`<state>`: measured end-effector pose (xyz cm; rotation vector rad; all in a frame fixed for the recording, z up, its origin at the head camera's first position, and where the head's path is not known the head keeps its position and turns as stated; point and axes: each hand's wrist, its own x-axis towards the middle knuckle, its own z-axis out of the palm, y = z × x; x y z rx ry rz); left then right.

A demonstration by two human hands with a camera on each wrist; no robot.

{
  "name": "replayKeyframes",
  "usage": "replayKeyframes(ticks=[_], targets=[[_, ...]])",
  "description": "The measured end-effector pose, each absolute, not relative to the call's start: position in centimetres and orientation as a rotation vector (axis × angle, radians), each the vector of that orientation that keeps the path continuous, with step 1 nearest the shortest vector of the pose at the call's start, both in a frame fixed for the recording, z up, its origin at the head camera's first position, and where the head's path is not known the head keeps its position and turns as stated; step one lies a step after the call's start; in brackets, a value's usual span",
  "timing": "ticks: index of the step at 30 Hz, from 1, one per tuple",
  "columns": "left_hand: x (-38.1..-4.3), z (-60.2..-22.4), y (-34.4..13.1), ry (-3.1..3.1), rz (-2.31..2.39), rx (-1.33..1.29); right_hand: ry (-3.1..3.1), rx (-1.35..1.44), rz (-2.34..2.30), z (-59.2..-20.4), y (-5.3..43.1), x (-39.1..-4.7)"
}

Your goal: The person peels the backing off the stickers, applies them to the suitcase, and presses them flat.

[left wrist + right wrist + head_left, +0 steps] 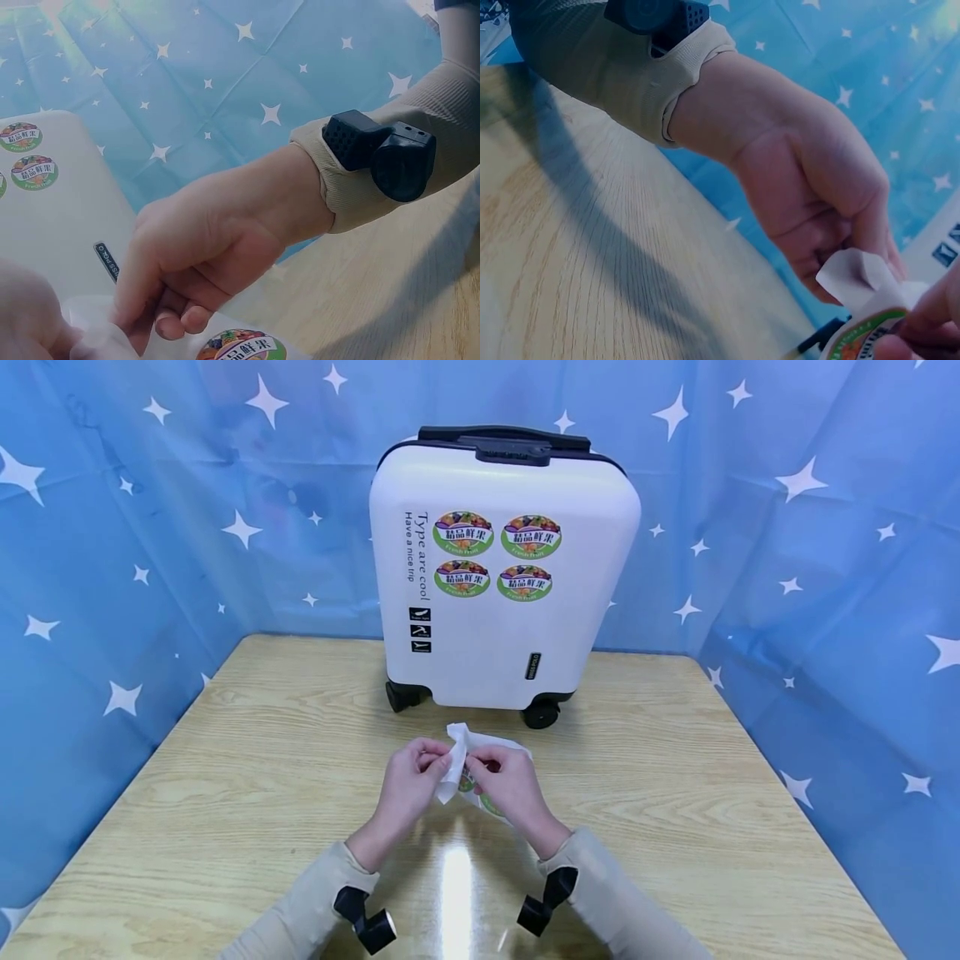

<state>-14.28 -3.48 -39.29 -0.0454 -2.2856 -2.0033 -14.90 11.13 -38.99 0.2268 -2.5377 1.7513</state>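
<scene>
A white sheet of oval fruit stickers (453, 781) is held above the table in front of the suitcase, its left part bent upward. My left hand (408, 781) pinches the bent part between thumb and fingers. Beside it, my right hand (513, 785) has thumb and index finger brought together at a sticker near the bend; its fingertips are partly hidden. A green-edged sticker (241, 346) shows on the sheet below the right hand in the left wrist view. In the right wrist view, the paper (855, 277) curls up by the left hand's fingers.
A white suitcase (480, 647) with black wheels stands upright at the back of the wooden table (247, 793). Several matching fruit stickers (462, 533) sit on its front in two rows. Blue star-patterned curtains (825, 568) surround the table at the back and sides.
</scene>
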Motion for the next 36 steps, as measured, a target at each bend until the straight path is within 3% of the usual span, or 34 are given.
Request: replayKeyframes(ticks=[6, 16, 36], targets=[[-14.4, -39.3, -3.5, -2.254, -2.031, -0.057, -2.504, 0.256, 1.797, -38.9, 11.1, -14.8], [-12.3, -35.6, -3.1, -2.255, -2.037, -0.072, -2.512, 0.197, 1.801, -39.0, 11.0, -14.9], [-14.2, -39.8, -3.2, -2.203, -2.014, -0.101, -2.558, 0.126, 1.768, -38.8, 11.0, -14.8]])
